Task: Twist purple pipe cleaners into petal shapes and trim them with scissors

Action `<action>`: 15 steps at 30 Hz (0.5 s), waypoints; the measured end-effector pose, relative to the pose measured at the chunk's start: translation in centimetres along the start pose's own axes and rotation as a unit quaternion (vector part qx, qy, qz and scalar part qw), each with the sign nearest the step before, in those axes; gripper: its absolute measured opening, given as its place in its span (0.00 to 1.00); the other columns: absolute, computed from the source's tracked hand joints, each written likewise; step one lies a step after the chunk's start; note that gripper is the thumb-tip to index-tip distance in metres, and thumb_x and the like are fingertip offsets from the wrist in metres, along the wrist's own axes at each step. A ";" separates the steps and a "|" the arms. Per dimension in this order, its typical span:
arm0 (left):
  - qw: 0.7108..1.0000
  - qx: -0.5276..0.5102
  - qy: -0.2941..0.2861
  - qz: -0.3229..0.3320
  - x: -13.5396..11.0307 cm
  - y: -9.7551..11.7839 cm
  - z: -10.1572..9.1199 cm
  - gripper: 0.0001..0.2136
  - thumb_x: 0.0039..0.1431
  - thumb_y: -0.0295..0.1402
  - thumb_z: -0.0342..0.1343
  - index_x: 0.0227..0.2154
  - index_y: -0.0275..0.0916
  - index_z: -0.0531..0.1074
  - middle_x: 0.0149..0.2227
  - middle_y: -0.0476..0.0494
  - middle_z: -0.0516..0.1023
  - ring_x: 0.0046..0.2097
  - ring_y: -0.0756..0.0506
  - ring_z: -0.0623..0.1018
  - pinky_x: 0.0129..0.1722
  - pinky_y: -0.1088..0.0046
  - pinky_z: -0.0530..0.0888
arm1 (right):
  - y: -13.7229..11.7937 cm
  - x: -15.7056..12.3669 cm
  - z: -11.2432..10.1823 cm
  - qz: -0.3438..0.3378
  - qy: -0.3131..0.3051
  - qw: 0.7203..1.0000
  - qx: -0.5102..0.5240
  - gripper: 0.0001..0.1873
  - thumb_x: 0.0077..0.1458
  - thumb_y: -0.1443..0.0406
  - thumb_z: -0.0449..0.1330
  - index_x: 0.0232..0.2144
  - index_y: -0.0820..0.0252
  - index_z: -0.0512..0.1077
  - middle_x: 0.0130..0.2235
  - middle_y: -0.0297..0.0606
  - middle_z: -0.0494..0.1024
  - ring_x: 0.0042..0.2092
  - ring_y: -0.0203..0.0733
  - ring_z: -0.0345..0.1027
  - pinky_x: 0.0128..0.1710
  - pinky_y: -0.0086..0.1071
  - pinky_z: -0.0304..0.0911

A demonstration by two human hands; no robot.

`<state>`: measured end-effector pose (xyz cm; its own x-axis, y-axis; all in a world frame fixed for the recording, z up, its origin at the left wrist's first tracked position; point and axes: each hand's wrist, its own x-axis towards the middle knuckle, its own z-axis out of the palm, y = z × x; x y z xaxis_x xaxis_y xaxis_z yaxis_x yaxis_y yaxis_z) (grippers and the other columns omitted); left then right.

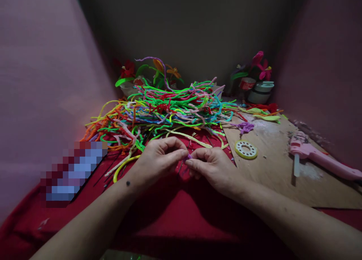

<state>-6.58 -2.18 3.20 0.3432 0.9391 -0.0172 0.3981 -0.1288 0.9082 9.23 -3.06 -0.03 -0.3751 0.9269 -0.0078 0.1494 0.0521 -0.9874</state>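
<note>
My left hand (160,156) and my right hand (212,165) meet fingertip to fingertip over the red cloth (169,214). Both pinch a small purple pipe-cleaner piece (188,156) between thumbs and forefingers; most of it is hidden by the fingers. Just beyond the hands lies a big tangled heap of coloured pipe cleaners (166,109). A yellow pipe cleaner (124,165) curves on the cloth beside my left wrist.
A brown board (283,169) lies at the right, bearing a pale yellow ring (246,149), a purple fuzzy scrap (245,127) and a pink glue gun (319,158). Pipe-cleaner flowers stand in pots at the back left (135,77) and back right (258,82). Pink walls close both sides.
</note>
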 end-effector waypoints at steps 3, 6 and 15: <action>0.991 -0.113 -0.041 -0.057 0.1 -0.2 0.2 0.10 0.50 0.38 0.55 0.27 0.36 0.68 0.15 0.55 0.64 0.15 0.56 0.60 0.13 0.82 0.58 | 0.0 -0.1 0.0 -0.018 0.027 0.999 -0.018 0.10 0.50 0.66 0.55 0.19 0.63 0.68 0.19 0.31 0.67 0.22 0.30 0.58 0.22 0.26 0.52; 0.983 -0.160 -0.054 -0.071 0.2 -0.6 0.5 0.10 0.50 0.38 0.56 0.29 0.36 0.69 0.15 0.55 0.66 0.14 0.56 0.61 0.13 0.82 0.60 | 0.3 -0.1 -0.1 -0.030 0.031 0.999 -0.022 0.10 0.51 0.65 0.55 0.20 0.63 0.67 0.20 0.31 0.67 0.22 0.30 0.58 0.22 0.25 0.53; 0.974 -0.221 0.026 -0.049 0.5 -1.0 1.4 0.09 0.52 0.36 0.55 0.22 0.36 0.67 0.12 0.56 0.62 0.16 0.56 0.62 0.17 0.81 0.59 | 0.2 -0.1 0.6 -0.033 0.050 0.998 0.011 0.09 0.50 0.68 0.54 0.19 0.61 0.63 0.20 0.31 0.68 0.22 0.30 0.59 0.23 0.25 0.55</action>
<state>-5.65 -2.06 1.66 0.2737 0.9563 -0.1031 0.0177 0.1021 0.9946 8.74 -3.39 -0.28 -0.2894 0.9545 0.0722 0.1072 0.1073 -0.9884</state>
